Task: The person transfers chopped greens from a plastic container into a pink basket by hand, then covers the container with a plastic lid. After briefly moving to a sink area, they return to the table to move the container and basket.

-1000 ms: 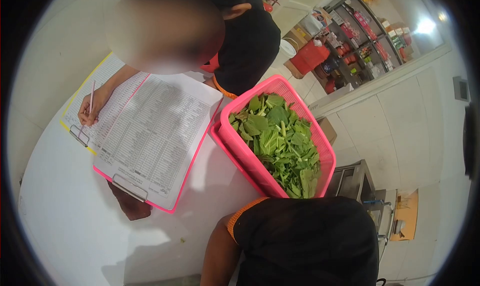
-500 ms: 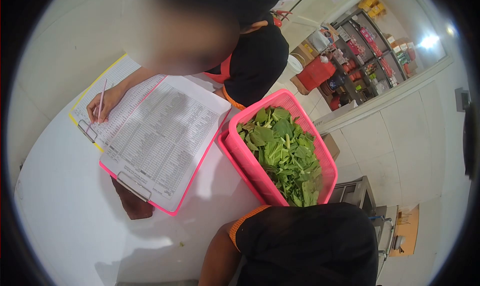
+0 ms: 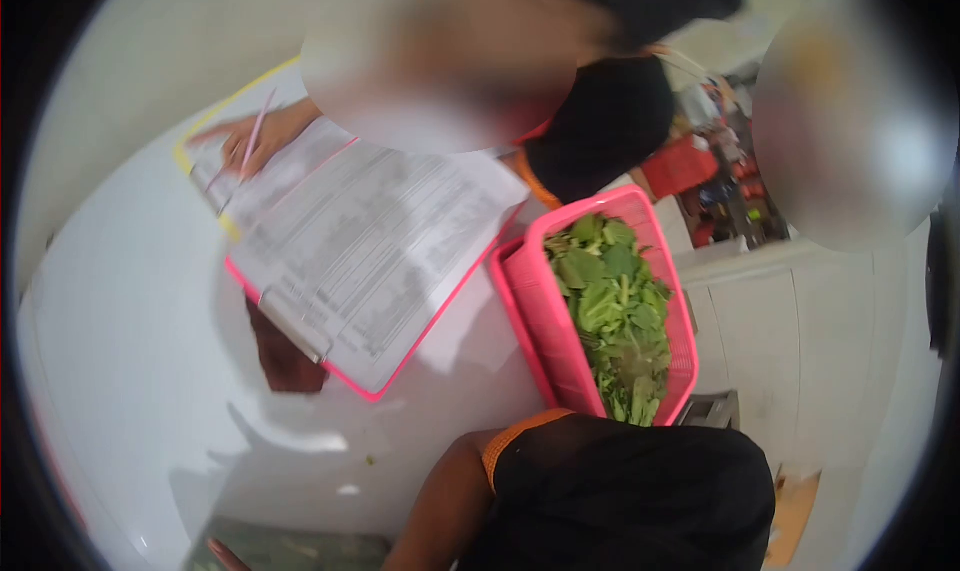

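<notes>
A bare arm (image 3: 445, 506) in a black short sleeve (image 3: 630, 491) with orange trim reaches in along the bottom edge; it looks like my right arm. At the bottom left, one fingertip (image 3: 222, 553) pokes into view, seemingly of my right hand (image 3: 228, 559); the other fingers are cut off. My left hand is out of view. Near the arm stands a pink basket (image 3: 560, 351) of leafy green vegetables (image 3: 622, 311), set in a second pink container. A pink clipboard (image 3: 372, 396) with printed sheets (image 3: 380, 241) lies on the white table, overlapping a yellow-edged clipboard (image 3: 183, 156).
Across the top, another person in a black shirt (image 3: 610, 121) leans over the table (image 3: 110, 301); that person's hand (image 3: 255, 143) holds a pink pen (image 3: 262, 121) over the papers. A dark brown object (image 3: 285, 351) sits beneath the pink clipboard. A grey-green surface (image 3: 300, 549) shows below.
The view has shifted, so clipboards and basket appear farther right. A fingertip and more of the grey-green surface have come into view at the bottom. The other person's head has moved right.
</notes>
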`<state>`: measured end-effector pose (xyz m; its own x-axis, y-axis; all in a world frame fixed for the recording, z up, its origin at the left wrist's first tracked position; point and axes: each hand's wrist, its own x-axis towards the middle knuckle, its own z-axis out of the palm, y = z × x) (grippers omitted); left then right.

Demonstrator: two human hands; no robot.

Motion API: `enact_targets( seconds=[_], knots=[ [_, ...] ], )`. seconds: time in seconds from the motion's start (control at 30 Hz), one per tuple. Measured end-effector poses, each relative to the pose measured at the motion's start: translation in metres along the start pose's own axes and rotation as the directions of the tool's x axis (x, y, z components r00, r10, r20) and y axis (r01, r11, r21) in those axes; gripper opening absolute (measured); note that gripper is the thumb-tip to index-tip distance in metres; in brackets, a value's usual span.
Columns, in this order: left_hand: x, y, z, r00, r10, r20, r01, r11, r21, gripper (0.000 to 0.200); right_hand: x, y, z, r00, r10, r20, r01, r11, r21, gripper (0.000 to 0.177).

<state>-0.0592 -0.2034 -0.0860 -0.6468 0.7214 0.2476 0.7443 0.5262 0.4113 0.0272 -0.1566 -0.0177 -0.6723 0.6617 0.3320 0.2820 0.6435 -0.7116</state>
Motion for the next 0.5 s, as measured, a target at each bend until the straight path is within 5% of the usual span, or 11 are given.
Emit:
enact_targets(
  seconds=[0.27, 0.37, 0.5],
  knots=[
    [-0.063, 0.011, -0.045, 0.961, -0.268, -0.071, 0.275, 0.956, 0.105, 0.04, 0.038, -0.021, -0.005, 0.999, 0.047, -0.022, -0.047, 0.999, 0.004, 0.044],
    [-0.081, 0.017, -0.053, 0.943, -0.325, -0.078, 0.333, 0.934, 0.132, 0.04, 0.054, -0.004, -0.029, 0.995, 0.094, 0.026, -0.097, 0.969, 0.229, 0.045],
    [-0.097, 0.022, -0.052, 0.926, -0.366, -0.092, 0.376, 0.918, 0.127, 0.04, 0.049, -0.004, -0.024, 0.994, 0.103, -0.035, -0.092, 0.966, 0.24, 0.046]
  ],
)
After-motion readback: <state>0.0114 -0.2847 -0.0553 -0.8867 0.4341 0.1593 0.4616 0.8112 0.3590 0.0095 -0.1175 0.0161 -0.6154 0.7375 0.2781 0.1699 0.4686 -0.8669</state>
